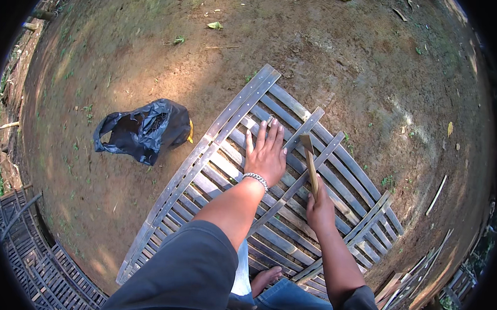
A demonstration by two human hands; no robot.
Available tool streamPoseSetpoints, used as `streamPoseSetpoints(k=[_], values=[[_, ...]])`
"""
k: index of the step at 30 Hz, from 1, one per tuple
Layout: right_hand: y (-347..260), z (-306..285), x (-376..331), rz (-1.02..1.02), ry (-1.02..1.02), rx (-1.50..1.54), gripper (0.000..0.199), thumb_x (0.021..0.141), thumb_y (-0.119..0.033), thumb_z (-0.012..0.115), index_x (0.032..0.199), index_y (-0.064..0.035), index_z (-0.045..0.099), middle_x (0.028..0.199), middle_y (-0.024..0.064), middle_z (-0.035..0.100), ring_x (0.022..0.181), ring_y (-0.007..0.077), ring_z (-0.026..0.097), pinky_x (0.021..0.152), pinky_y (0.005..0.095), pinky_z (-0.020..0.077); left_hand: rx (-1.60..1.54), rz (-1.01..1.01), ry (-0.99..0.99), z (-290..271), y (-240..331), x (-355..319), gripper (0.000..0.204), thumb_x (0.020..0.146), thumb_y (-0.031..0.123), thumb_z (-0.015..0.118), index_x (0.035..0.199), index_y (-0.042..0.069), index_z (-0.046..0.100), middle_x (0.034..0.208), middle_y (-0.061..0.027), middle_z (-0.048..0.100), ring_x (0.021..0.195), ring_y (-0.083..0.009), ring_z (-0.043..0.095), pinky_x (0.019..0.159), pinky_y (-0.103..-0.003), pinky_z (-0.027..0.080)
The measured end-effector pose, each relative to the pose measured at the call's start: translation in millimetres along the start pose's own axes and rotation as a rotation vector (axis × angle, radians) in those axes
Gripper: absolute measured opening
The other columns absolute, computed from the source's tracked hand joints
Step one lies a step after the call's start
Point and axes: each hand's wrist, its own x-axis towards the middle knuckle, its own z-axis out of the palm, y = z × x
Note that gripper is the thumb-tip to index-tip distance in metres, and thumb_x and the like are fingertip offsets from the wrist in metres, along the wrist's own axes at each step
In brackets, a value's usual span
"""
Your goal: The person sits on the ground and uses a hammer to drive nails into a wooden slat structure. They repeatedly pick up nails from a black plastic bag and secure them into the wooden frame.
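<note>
A slatted bamboo panel (244, 102) lies on the ground in front of me, with long rails along its left edge and crosspieces over the slats. My left hand (266, 158) rests palm down on the slats near its far end, fingers stretched and slightly spread. Around that wrist is a silver chain bracelet (257, 180). My right hand (320, 209) grips the wooden handle of a hammer (311, 166), whose dark metal head is raised over the panel, just right of my left hand. Whether a nail lies beneath my left fingers is hidden.
A black plastic bag (175, 123) stands open on the bare soil to the left, something yellow at its side. Another slatted panel (38, 262) lies at lower left. Bamboo strips (415, 273) are piled at lower right. My bare foot (266, 279) is on the panel's near part.
</note>
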Motion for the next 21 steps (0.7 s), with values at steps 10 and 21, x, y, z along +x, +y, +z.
streamPoseSetpoints(k=[10, 21], values=[[-9.3, -11.1, 0.3, -0.011, 0.042, 0.043, 0.058, 0.096, -0.008, 0.06, 0.15, -0.013, 0.041, 0.119, 0.0261, 0.068, 0.1, 0.0484, 0.068, 0.083, 0.0512, 0.0557, -0.009, -0.008, -0.008, 2.5, 0.8, -1.7, 0.061, 0.102, 0.028, 0.047, 0.158, 0.009, 0.035, 0.17, -0.0059, 0.021, 0.158, -0.031, 0.013, 0.125, -0.061, 0.008], [-0.4, -5.6, -6.1, -0.075, 0.186, 0.212, 0.061, 0.095, -0.006, 0.059, 0.152, -0.0186, 0.041, 0.115, 0.0284, 0.068, 0.095, 0.0482, 0.067, 0.083, 0.0535, 0.0549, -0.011, 0.008, 0.046, 6.8, -2.1, 0.6, 0.061, 0.101, 0.03, 0.047, 0.157, 0.009, 0.036, 0.17, -0.0066, 0.021, 0.158, -0.031, 0.013, 0.125, -0.061, 0.008]])
